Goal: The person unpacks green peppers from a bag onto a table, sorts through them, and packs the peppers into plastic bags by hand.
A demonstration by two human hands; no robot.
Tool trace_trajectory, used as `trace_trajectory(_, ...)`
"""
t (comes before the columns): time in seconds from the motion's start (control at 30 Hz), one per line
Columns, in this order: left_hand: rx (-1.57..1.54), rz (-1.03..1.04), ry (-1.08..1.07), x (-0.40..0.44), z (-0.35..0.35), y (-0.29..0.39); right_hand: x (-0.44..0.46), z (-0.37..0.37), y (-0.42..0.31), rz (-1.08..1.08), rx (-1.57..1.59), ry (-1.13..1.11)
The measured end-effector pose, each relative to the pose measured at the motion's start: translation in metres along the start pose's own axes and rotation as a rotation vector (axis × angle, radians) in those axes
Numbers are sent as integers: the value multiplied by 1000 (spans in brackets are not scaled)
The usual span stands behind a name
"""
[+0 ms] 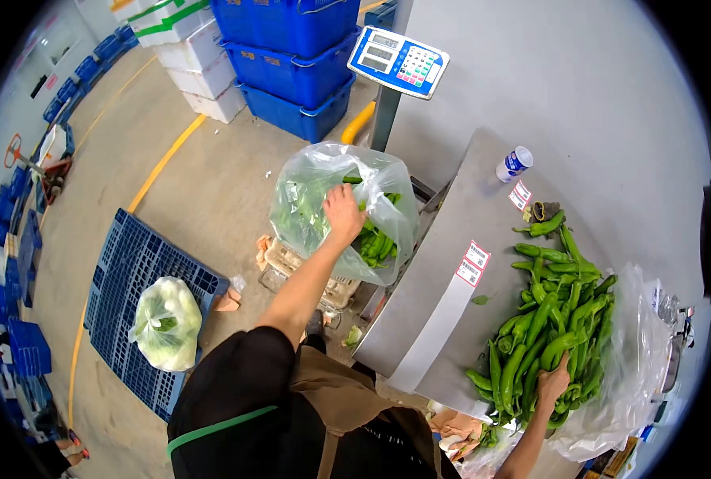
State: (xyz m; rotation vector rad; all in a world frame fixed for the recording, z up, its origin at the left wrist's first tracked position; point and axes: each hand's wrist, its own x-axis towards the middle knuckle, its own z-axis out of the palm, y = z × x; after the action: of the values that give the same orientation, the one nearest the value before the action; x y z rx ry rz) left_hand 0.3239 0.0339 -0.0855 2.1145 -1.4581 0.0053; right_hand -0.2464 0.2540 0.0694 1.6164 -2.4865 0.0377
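Observation:
My left hand (343, 212) is at the mouth of a clear plastic bag (295, 195) that has green peppers (378, 242) inside. Its fingers look loosely spread, and nothing shows in them. On the steel table to the right, my right hand (553, 385) reaches into a heap of long green peppers (523, 343). The fingers close round one green pepper (562, 348) at the near side of the heap, partly covering it.
A weighing scale display (399, 62) stands behind the bag. A can (514, 164) and barcode labels (473, 263) are on the steel table (443, 239). Blue crates (291, 76) and white foam boxes (204, 68) are stacked behind. A blue pallet (120, 295) carries a bagged pale vegetable (166, 323).

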Motion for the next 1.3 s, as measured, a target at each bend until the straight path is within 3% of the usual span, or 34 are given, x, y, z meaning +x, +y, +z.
trace_trajectory(0.1,111,108,-15,11,51,-11,5,-11,-6,52,153,-23)
trace_trajectory(0.2,56,168,-276,23,65,-31,8,-12,-4,89,273,-81)
trace_trajectory(0.23,-80,202,-180,25,80,-40,14,-5,1,92,283,-122)
trace_trajectory(0.33,-467,-82,-67,35,33,-36,19,14,9,123,232,-167)
trace_trajectory(0.37,-739,-71,-111,38,-9,-38,18,8,1,124,210,-173)
trace_trajectory(0.43,-1259,-312,-270,39,-44,-67,20,-3,-3,100,295,-174)
trace_trajectory(0.5,-1632,-604,-627,36,-97,-96,26,-18,-4,47,509,-172)
trace_trajectory(0.6,-1599,-636,-802,33,-146,-124,37,-43,-16,117,733,-145)
trace_trajectory(0.7,-1718,-479,-780,30,-145,-132,48,-66,-36,140,948,-143)
trace_trajectory(0.83,-1925,-445,-687,27,-148,-96,61,-82,-49,172,1064,-131)
trace_trajectory(1.0,-1835,-405,-737,34,-149,-91,77,-117,-62,257,1131,-165)
trace_trajectory(1.17,-1696,-367,-850,38,-151,-96,85,-154,-72,210,1265,-124)
trace_trajectory(1.27,-1712,-404,-819,35,-157,-94,81,-181,-112,73,1377,-20)
trace_trajectory(1.3,-1663,-486,-795,33,-152,-98,82,-191,-124,65,1390,-77)
